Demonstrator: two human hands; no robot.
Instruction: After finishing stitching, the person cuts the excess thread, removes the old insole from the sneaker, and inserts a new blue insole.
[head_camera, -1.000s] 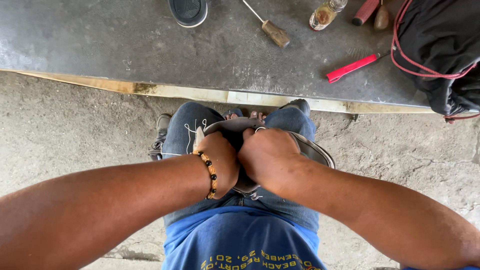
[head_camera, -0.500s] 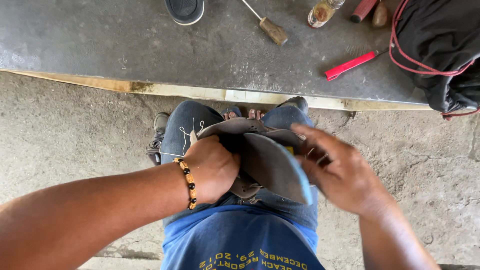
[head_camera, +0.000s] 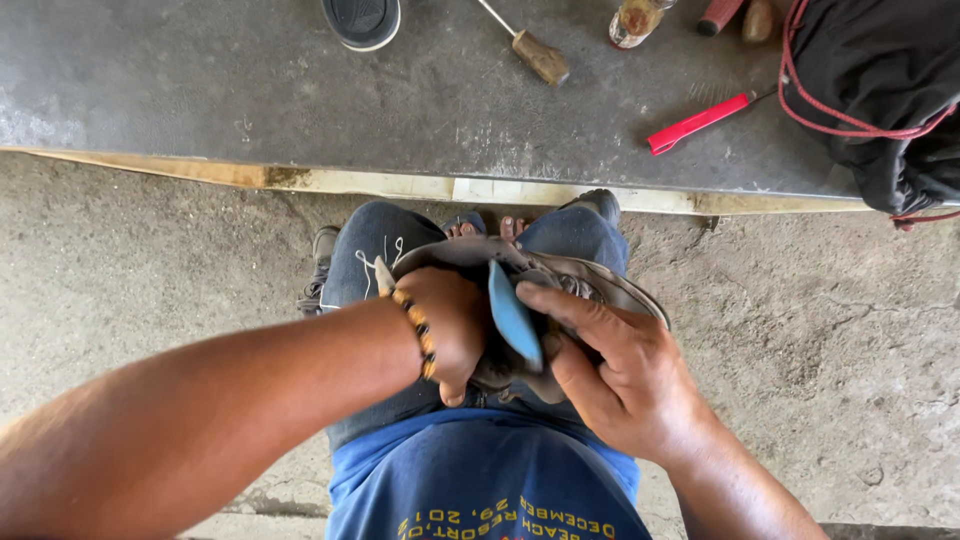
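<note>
Both hands, left (head_camera: 450, 325) and right (head_camera: 625, 375), grip a grey shoe (head_camera: 560, 285) (blue insole (head_camera: 515, 315) showing) on the lap.

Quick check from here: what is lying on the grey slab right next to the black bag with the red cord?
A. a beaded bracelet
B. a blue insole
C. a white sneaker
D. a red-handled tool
D: the slim red-handled tool lies flat on the grey slab, just left of the black bag with the red cord; the blue piece sits between the hands on the lap.
</note>
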